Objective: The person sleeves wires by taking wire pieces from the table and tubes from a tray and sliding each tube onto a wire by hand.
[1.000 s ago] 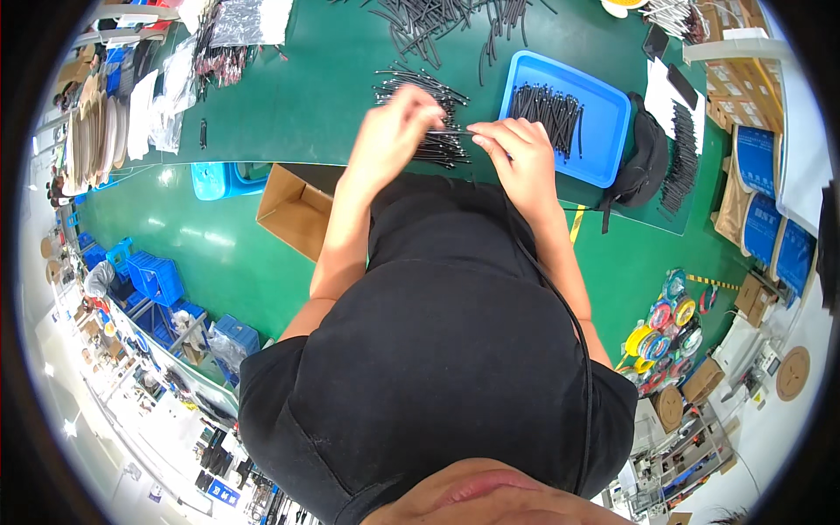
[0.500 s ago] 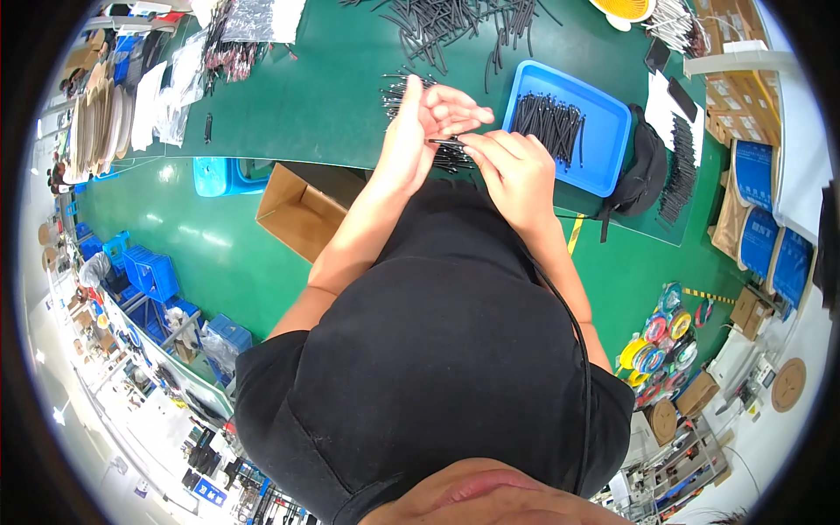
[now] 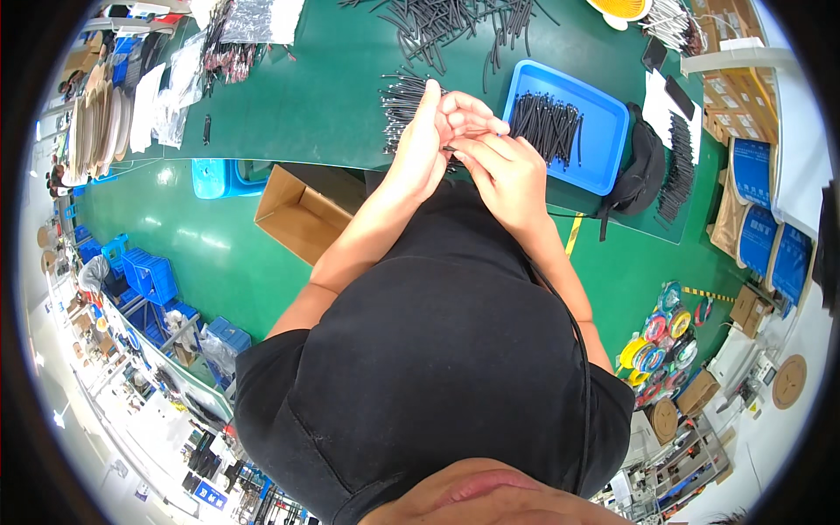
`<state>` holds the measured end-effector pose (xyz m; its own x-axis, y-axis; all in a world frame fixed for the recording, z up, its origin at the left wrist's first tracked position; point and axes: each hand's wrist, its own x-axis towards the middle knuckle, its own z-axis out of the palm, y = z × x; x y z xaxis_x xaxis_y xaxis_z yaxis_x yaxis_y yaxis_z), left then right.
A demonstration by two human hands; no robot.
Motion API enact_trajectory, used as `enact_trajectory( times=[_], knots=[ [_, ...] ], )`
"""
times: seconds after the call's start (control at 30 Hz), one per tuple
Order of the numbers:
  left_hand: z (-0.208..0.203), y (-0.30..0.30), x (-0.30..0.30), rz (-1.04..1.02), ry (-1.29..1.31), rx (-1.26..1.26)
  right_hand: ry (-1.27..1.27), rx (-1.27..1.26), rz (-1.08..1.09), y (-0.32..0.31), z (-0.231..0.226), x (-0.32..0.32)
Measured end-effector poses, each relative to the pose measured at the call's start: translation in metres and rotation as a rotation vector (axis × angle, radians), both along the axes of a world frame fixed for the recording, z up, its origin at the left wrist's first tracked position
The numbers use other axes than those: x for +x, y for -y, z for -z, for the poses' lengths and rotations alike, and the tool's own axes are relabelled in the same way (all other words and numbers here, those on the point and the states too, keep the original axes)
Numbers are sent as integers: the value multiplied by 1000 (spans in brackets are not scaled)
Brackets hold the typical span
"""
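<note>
An open brown cardboard box (image 3: 297, 214) stands on the green floor under the table's near edge, left of the person. Clear plastic bags (image 3: 171, 83) lie at the table's far left. At the right edge stand yellow-brown cartons (image 3: 739, 83) and blue wrapped rolls with white labels (image 3: 770, 236). A dark phone (image 3: 681, 96) lies on white paper, its screen blank.
</note>
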<state>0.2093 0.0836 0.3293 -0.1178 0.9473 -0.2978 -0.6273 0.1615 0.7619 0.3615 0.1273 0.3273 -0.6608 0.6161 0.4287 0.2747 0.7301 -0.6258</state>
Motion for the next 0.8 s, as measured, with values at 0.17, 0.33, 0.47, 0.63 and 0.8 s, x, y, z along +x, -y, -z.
enact_trajectory(
  times=[0.17, 0.33, 0.47, 0.63, 0.8],
  knots=[
    [2, 1, 2, -22, 2, 17, 17, -11, -7, 2, -1, 0],
    [3, 0, 3, -46, 4, -3, 2, 4, 0, 3, 1, -1],
    [7, 0, 4, -64, 7, -36, 27, -1, 1, 3, 0, -1],
    [17, -3, 0, -20, 30, -17, 39, -27, 10, 0, 10, 0],
    [96, -4, -25, -11, -209, -143, -44, -578, 135, -30, 64, 6]
  ],
)
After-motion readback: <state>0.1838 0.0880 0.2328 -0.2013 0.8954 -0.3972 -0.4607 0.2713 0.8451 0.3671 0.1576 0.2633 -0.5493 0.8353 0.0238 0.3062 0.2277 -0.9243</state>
